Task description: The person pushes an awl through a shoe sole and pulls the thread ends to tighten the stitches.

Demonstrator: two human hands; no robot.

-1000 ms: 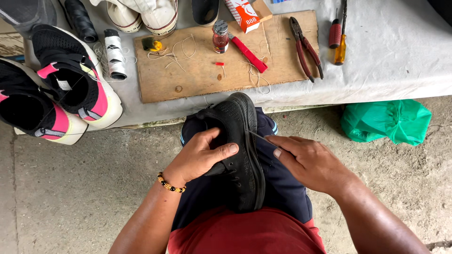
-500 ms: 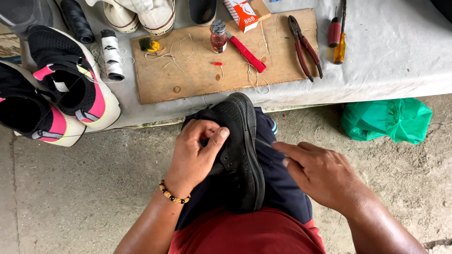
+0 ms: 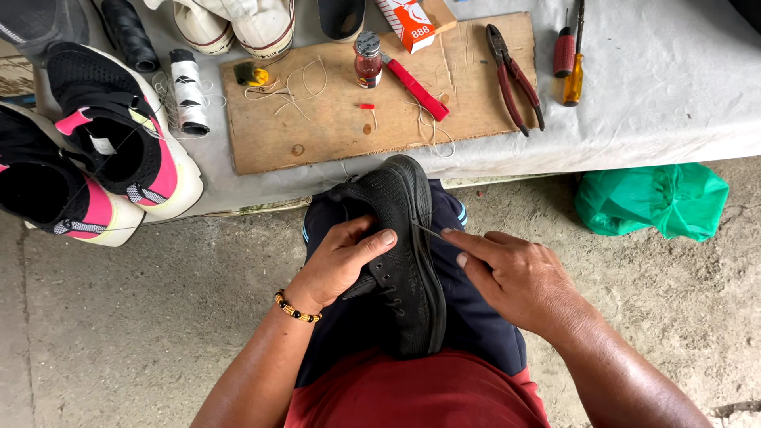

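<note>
Left hand [image 3: 342, 261] clamped on black shoe [image 3: 400, 261] lying on the lap, right hand [image 3: 515, 273] pinching a thin needle [image 3: 428, 232] at its sole edge, stitching seemingly midway; pliers [image 3: 515, 75] idle on tabletop [image 3: 650, 95].

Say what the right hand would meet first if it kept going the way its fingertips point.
The right hand points left, its thin needle tip at the black fabric sneaker on the lap. It would likely meet that shoe's sole edge first.

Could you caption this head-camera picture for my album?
Left hand steadies a black shoe on the lap; right hand holds a thin needle.
</note>
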